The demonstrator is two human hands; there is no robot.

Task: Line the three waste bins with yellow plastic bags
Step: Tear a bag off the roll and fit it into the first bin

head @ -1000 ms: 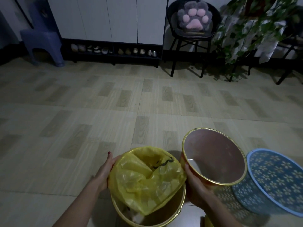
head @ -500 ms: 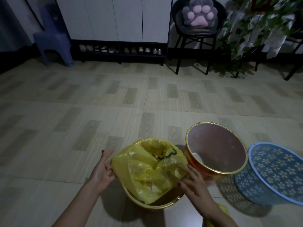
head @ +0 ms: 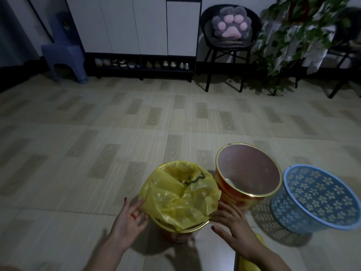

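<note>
- Here, a crumpled translucent yellow plastic bag (head: 180, 194) is sitting in the mouth of the nearest round gold-rimmed waste bin (head: 197, 228), on the tiled floor (head: 82, 153) just in front of the person; the film is bunching up inside and draping over the far and left rim, while the near rim is showing bare.
- Black lettering is showing on a fold near the bag's far edge, too creased to read.
- The left hand (head: 130, 218) is lying with its fingers straight and spread, fingertips touching the bag's left side at the rim.
- The right hand (head: 233, 228) is likewise spreading flat fingers, its fingertips meeting the bin's near right rim beside the bag; neither hand is pinching anything.
- A red and gold round tin bin (head: 248, 173) is standing just to the right, touching or nearly touching the first; it is holding no bag, and a pale patch is showing at its bottom.
- A blue perforated plastic basket with a flower pattern (head: 316, 198) is leaning beside that, also unlined.
- A bit of yellow plastic (head: 248, 259) is peeking out under the right forearm at the lower edge.
- Further off, a blue plastic stool (head: 64, 57), a white cabinet with a shoe shelf (head: 140, 36), a black chair holding a paw-shaped cushion (head: 230, 24) and a leafy trailing plant (head: 289, 36) are lining the wall.
</note>
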